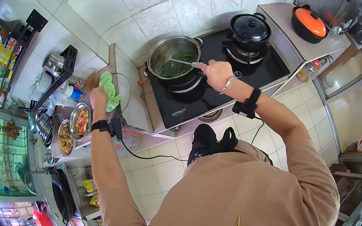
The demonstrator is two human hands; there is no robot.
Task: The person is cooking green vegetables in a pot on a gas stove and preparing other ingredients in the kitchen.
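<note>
My right hand (218,73) is closed around the handle of a metal cooking ladle (180,61). Its head dips into a wide steel pot (150,55) with green leafy vegetables (179,65) inside. That pot stands on the left burner of a black gas hob (174,101). Over the counter at left, my left hand (98,98) grips a light green cloth (110,90) by its left side. Close to that wrist are a steel dish of red and yellow food (81,122) and an oval dish of brown chopped food (65,139).
A lidded black pot (250,30) sits on the right burner. On the raised counter at right rests a black pan with an orange lid (310,21). Wall racks (57,83) hold bottles and pots at left. A cable (152,157) hangs from my left wrist strap.
</note>
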